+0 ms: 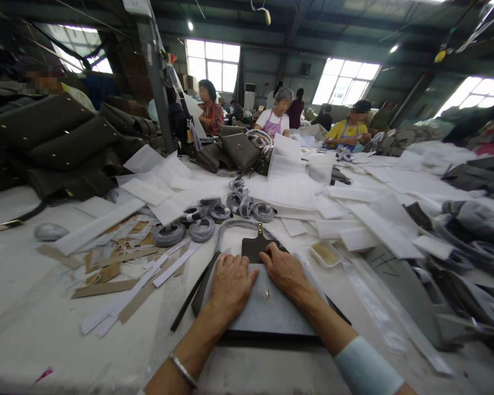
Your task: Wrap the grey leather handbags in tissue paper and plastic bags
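bag [254,250]: left hand [233,280] flat on sheet [271,310], right hand [286,271] curled at far edge, grip unclear; strips [105,288] lie apart.

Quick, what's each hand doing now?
Left hand: open, resting on the pale sheet.
Right hand: fingers curled by the dark flap; can't tell if gripping.

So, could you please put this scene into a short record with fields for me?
Left hand: palm down on the pale sheet
Right hand: fingers at the sheet's far edge, by the dark tab
Under the sheet: dark bag
Beyond the bag: grey coils
Left of the bag: cardboard strips
Right of the bag: small dish
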`<state>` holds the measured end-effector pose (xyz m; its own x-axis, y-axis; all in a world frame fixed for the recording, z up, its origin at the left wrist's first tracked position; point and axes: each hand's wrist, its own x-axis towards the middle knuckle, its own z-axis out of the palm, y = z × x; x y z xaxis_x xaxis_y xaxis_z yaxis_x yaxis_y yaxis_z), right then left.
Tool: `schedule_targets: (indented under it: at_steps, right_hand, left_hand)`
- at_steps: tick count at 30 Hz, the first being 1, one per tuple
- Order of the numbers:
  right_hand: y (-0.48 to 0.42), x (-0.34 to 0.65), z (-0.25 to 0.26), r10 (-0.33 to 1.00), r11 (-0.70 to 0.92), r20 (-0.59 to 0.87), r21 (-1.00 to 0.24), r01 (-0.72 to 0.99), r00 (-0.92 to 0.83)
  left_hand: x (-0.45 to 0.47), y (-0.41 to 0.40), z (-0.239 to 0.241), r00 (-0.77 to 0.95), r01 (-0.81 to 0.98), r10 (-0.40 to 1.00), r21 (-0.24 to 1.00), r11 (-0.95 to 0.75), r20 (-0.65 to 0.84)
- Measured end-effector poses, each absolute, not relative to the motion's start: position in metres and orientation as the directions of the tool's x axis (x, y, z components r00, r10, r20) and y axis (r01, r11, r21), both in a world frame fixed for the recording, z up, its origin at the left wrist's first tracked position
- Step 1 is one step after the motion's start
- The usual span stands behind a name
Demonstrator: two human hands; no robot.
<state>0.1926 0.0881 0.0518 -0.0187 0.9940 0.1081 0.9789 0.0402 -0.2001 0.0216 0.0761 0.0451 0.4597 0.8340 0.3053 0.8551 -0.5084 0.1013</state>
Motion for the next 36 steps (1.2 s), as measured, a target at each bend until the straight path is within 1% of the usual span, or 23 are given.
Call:
schedule_targets:
  at_steps: [3, 5, 6, 9, 11, 15, 17, 22, 26, 28, 31, 34, 36]
  right_hand:
    - [0.090, 0.195, 0.042, 0.959, 0.062, 0.283, -0.249, 0.967, 0.011]
    - [0.095, 0.199, 0.037, 0.934, 0.089, 0.357, -0.327, 0.941, 0.035]
    - [0.098, 0.202, 0.035, 0.934, 0.093, 0.352, -0.394, 0.914, 0.056]
    - [0.106, 0.210, 0.038, 0.959, 0.064, 0.257, -0.611, 0.789, 0.122]
    - [0.106, 0.213, 0.044, 0.955, 0.090, 0.265, -0.687, 0.721, 0.134]
    - [0.090, 0.215, 0.057, 0.930, 0.254, 0.366, -0.702, 0.665, 0.032]
    - [0.082, 0.214, 0.061, 0.923, 0.306, 0.385, -0.721, 0.622, -0.007]
    - [0.079, 0.214, 0.064, 0.928, 0.342, 0.368, -0.785, 0.516, -0.057]
    - [0.081, 0.213, 0.062, 0.930, 0.364, 0.344, -0.796, 0.484, -0.132]
    - [0.081, 0.212, 0.062, 0.920, 0.390, 0.355, -0.774, 0.499, -0.169]
    - [0.078, 0.210, 0.063, 0.904, 0.423, 0.370, -0.694, 0.582, -0.215]
    - [0.075, 0.209, 0.065, 0.891, 0.452, 0.345, -0.613, 0.647, -0.295]
    - [0.075, 0.208, 0.066, 0.883, 0.469, 0.326, -0.585, 0.661, -0.338]
  left_hand:
    - [0.021, 0.076, 0.044, 0.467, 0.847, 0.827, 0.111, -0.520, 0.312]
    - [0.021, 0.077, 0.043, 0.470, 0.843, 0.827, 0.121, -0.524, 0.309]
    - [0.021, 0.077, 0.043, 0.469, 0.842, 0.828, 0.126, -0.524, 0.308]
    - [0.021, 0.077, 0.044, 0.456, 0.845, 0.833, 0.140, -0.516, 0.313]
    - [0.020, 0.077, 0.044, 0.439, 0.852, 0.840, 0.150, -0.502, 0.320]
    - [0.019, 0.079, 0.042, 0.409, 0.864, 0.851, 0.161, -0.477, 0.328]
    - [0.019, 0.080, 0.040, 0.394, 0.870, 0.858, 0.168, -0.464, 0.328]
    - [0.017, 0.084, 0.037, 0.355, 0.878, 0.877, 0.208, -0.432, 0.324]
    - [0.015, 0.085, 0.039, 0.340, 0.864, 0.883, 0.264, -0.430, 0.324]
    - [0.014, 0.085, 0.039, 0.326, 0.854, 0.887, 0.300, -0.425, 0.327]
    - [0.013, 0.087, 0.037, 0.294, 0.835, 0.894, 0.364, -0.413, 0.339]
    - [0.010, 0.088, 0.036, 0.258, 0.807, 0.896, 0.429, -0.405, 0.360]
    - [0.008, 0.085, 0.039, 0.258, 0.782, 0.887, 0.457, -0.424, 0.383]
